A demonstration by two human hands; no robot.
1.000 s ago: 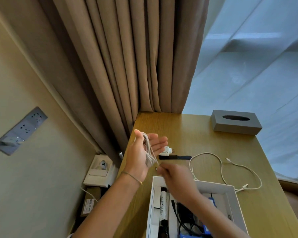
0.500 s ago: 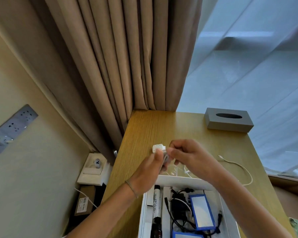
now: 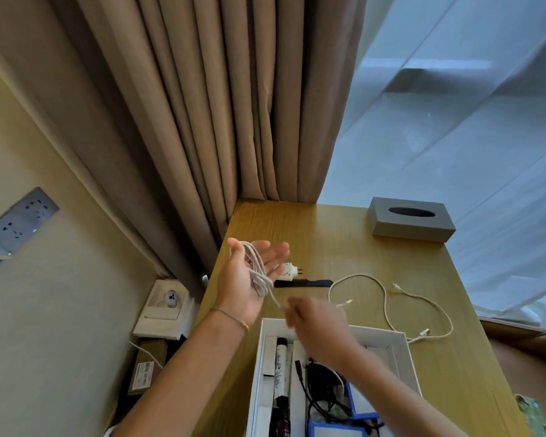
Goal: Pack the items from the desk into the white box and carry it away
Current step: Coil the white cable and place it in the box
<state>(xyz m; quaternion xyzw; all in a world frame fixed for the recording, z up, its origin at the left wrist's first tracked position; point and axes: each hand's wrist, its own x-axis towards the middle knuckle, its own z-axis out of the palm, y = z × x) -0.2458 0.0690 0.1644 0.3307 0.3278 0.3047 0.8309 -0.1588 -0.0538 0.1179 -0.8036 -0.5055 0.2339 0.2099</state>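
Desk (image 3: 344, 234): cable (image 3: 259, 272) coiled lengthwise around left hand (image 3: 246, 279).

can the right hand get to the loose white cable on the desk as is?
Probably yes. The right hand sits just left of the loose white cable, with bare desk between, but its fingers seem busy pinching the coiled cable's end.

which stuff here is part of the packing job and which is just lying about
Job:
white box
coiled cable wound round the left hand
right hand holding its end
loose cable on the desk
white plug
black strap

Lying about:
tissue box
curtain
wall sockets
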